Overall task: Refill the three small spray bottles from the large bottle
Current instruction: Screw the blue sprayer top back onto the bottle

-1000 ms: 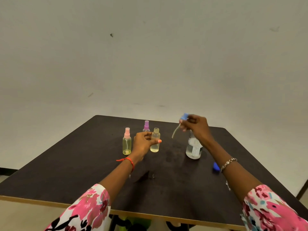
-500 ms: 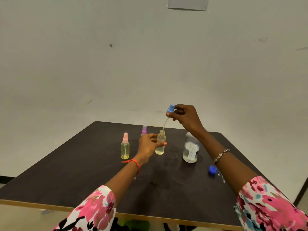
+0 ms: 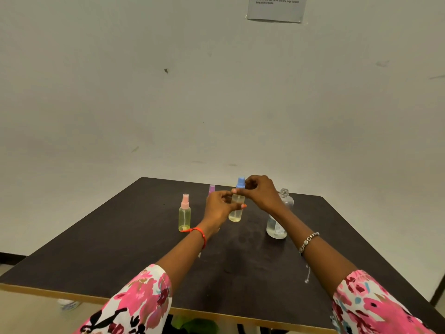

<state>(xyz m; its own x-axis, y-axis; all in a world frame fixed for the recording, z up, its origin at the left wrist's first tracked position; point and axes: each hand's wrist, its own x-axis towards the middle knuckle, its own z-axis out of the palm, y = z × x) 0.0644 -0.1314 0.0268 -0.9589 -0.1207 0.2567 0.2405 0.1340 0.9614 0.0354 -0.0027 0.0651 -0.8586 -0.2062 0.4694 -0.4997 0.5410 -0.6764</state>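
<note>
Two hands meeting on one small spray bottle at mid dark rectangular bench (image 3: 120,249).
One large clear plastic bottle (image 3: 277,229), uncapped, just right of both hands. Left hand (image 3: 218,209) curled round the body, right hand (image 3: 261,194) pinching the blue spray cap (image 3: 241,183). Three small clear spray bottles counted: blue-capped bottle (image 3: 235,214) held, pink-capped bottle (image 3: 184,216) to its left, purple-capped bottle (image 3: 212,189) behind.

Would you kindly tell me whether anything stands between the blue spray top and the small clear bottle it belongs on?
Nothing visible does: the blue spray top pinched by the right hand already sits on the neck of the small clear bottle, which the left hand holds.
</note>
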